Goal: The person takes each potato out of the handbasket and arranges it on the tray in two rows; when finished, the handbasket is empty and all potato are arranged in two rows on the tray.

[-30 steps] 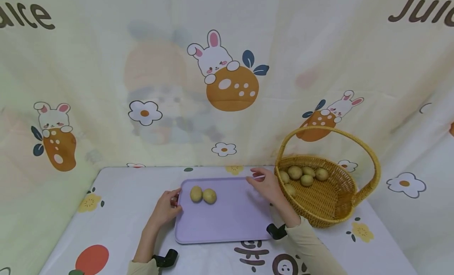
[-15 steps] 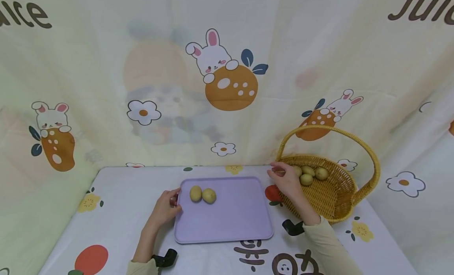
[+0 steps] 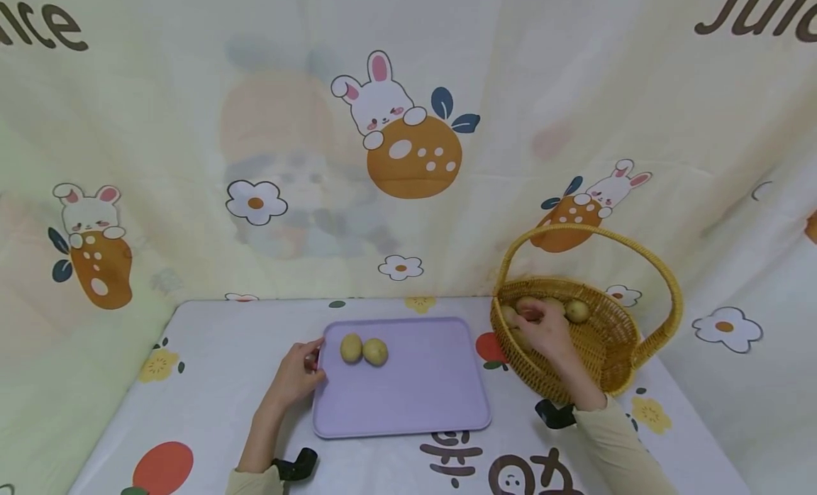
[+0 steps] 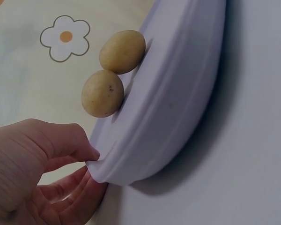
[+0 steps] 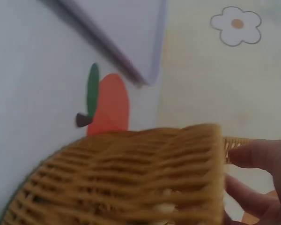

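Note:
My left hand (image 3: 296,373) pinches the left rim of a lilac tray (image 3: 408,396); in the left wrist view the thumb (image 4: 79,145) lies on top with fingers beneath. Two potatoes, one oval (image 3: 351,348) and one rounder (image 3: 375,352), sit side by side near the tray's back left corner. Inside a wicker basket (image 3: 536,381), my right hand (image 3: 549,332) is over several more potatoes (image 3: 577,311), partly covering them. Thumb and forefinger (image 5: 253,194) stand apart in the right wrist view, with nothing visible between them; the basket's wall hides the other fingertips.
The basket's tall arched handle (image 3: 664,282) rises over its opening, to the right of the tray. A printed white cloth (image 3: 210,381) covers the table, and a patterned curtain (image 3: 510,218) hangs directly behind.
My right hand has moved right from above the tray's back right corner, over the basket's near-left rim and down into the basket. The left hand stays at the tray.

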Action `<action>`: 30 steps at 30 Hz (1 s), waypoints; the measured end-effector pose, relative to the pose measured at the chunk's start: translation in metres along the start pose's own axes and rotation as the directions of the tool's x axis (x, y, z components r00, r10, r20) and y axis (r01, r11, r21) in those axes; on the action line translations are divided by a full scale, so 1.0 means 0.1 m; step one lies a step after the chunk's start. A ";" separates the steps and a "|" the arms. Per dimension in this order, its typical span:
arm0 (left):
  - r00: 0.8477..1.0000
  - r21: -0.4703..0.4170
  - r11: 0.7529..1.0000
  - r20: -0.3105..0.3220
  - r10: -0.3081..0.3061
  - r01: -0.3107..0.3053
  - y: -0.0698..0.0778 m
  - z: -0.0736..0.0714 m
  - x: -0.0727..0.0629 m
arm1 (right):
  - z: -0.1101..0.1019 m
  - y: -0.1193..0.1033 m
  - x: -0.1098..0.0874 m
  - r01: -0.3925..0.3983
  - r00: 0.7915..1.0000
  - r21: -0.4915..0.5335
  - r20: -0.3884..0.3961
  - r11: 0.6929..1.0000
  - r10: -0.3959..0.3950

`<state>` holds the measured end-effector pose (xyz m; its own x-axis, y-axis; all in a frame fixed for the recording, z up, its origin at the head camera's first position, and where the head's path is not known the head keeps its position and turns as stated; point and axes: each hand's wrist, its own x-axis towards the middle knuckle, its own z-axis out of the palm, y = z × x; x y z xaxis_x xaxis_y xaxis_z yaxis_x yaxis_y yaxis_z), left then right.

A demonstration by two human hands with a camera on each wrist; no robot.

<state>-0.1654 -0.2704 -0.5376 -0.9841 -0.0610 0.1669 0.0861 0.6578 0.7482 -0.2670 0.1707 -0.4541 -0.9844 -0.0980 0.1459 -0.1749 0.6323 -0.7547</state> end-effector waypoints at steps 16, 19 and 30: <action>0.999 0.007 1.000 0.017 -0.029 0.029 0.00 0.00 0.00 | -0.03 0.26 -0.07 -0.097 0.973 -0.110 0.198 0.989 0.117; 0.999 0.008 1.000 0.015 -0.028 0.028 0.00 -0.01 0.01 | 0.01 0.30 -0.04 -0.119 0.969 -0.095 0.204 0.988 0.136; 1.000 0.000 1.000 0.022 -0.004 0.004 -0.06 -0.02 0.03 | 0.05 0.32 -0.04 -0.164 0.966 -0.001 0.200 0.986 0.161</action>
<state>-0.1685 -0.2759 -0.5407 -0.9875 -0.0471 0.1504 0.0826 0.6578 0.7486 -0.2690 0.1880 -0.4819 -0.9833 -0.1465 -0.1084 -0.0108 0.6405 -0.7679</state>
